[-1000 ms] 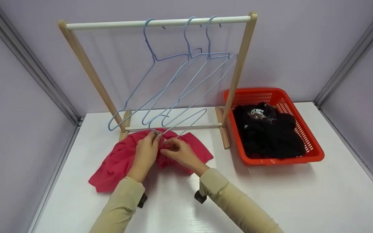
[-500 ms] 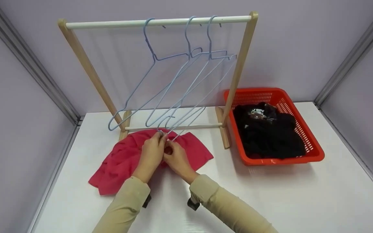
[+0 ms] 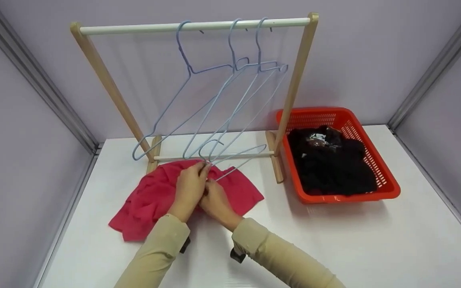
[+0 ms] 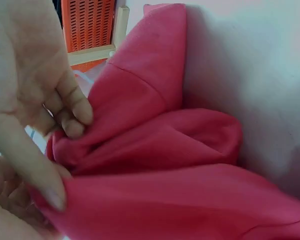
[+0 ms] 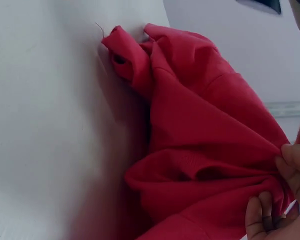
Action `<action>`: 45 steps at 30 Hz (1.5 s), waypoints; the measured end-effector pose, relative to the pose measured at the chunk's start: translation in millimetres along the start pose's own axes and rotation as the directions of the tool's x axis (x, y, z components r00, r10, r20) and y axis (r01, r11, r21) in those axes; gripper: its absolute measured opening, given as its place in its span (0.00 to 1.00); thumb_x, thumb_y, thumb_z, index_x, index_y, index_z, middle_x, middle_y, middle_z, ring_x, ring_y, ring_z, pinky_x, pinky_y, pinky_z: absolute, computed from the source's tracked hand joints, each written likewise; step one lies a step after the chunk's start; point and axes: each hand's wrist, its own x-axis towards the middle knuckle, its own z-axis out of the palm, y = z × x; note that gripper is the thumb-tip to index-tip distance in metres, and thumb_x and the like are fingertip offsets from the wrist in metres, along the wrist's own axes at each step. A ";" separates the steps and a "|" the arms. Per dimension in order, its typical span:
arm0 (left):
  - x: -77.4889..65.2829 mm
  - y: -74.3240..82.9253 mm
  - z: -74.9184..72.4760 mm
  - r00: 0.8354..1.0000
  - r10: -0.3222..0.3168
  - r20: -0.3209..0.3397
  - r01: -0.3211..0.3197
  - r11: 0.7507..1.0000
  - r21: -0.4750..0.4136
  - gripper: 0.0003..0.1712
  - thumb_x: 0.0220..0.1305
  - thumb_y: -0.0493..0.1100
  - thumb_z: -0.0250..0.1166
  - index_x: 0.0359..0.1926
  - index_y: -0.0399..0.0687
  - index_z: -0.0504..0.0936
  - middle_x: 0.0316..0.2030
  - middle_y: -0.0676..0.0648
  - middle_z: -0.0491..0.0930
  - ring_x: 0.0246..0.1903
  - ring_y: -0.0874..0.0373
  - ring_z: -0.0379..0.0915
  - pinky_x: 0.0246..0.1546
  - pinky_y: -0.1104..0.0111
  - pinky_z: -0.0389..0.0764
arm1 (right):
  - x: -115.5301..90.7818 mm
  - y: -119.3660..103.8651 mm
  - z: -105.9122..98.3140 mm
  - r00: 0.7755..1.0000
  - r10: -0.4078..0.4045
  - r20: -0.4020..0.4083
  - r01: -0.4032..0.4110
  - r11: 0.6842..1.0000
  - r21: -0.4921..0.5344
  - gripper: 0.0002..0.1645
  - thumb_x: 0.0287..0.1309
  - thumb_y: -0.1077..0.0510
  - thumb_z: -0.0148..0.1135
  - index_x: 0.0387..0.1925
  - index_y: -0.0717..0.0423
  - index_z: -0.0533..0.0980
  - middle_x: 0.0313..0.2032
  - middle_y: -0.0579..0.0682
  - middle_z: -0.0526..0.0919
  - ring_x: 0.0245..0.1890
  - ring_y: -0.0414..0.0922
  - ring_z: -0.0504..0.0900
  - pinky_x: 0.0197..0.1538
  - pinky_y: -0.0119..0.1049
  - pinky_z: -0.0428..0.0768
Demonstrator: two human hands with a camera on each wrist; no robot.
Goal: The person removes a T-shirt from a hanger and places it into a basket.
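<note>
A pink shirt (image 3: 146, 204) lies crumpled on the white table, with folds and a seam showing in the left wrist view. My left hand (image 3: 190, 188) pinches its gathered edge near the top. Close beside it, my right hand (image 3: 216, 202) also pinches the cloth, lower and to the right. A light-blue wire hanger (image 3: 264, 147) rises from between the hands; its hook stands just above the left fingertips, and one arm slopes out to the right over the shirt. The hanger's other arm is hidden behind the hands and cloth.
Behind stands a wooden rack (image 3: 110, 86) with a white rail (image 3: 142, 28), where 3 blue wire hangers (image 3: 162, 112) hang. An orange-red basket (image 3: 390, 192) with black clothing (image 3: 334, 172) stands at the right. Grey walls enclose the table (image 3: 334, 248).
Both hands have shifted slightly and drawn closer together, the right one moving left and down. The hanger between them has tilted, its free arm now reaching farther right and lower.
</note>
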 end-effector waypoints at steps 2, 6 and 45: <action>1.4 1.8 0.5 1.000 -0.001 -0.010 0.001 1.000 0.007 0.14 0.67 0.46 0.57 0.31 0.42 0.82 0.23 0.41 0.80 0.28 0.49 0.76 0.33 0.60 0.76 | -3.4 -1.1 4.1 0.999 -0.032 0.015 0.033 0.998 -0.047 0.17 0.51 0.62 0.63 0.43 0.67 0.76 0.39 0.58 0.83 0.42 0.52 0.81 0.48 0.41 0.79; 4.5 3.9 1.0 1.000 -0.008 -0.015 0.008 1.000 0.005 0.14 0.68 0.46 0.56 0.27 0.44 0.79 0.22 0.43 0.79 0.26 0.50 0.74 0.31 0.61 0.72 | -8.6 1.1 11.7 0.996 -0.040 0.077 0.042 0.999 -0.026 0.22 0.52 0.58 0.65 0.47 0.66 0.73 0.41 0.57 0.82 0.43 0.50 0.81 0.50 0.39 0.78; 20.3 -1.0 -29.5 0.993 0.066 -0.099 -0.089 0.964 -0.251 0.13 0.72 0.40 0.48 0.34 0.36 0.73 0.32 0.37 0.79 0.33 0.51 0.70 0.34 0.67 0.67 | -40.2 50.3 10.0 0.792 0.169 0.586 0.059 0.935 -0.350 0.14 0.45 0.61 0.67 0.13 0.53 0.73 0.15 0.38 0.65 0.24 0.33 0.62 0.27 0.24 0.61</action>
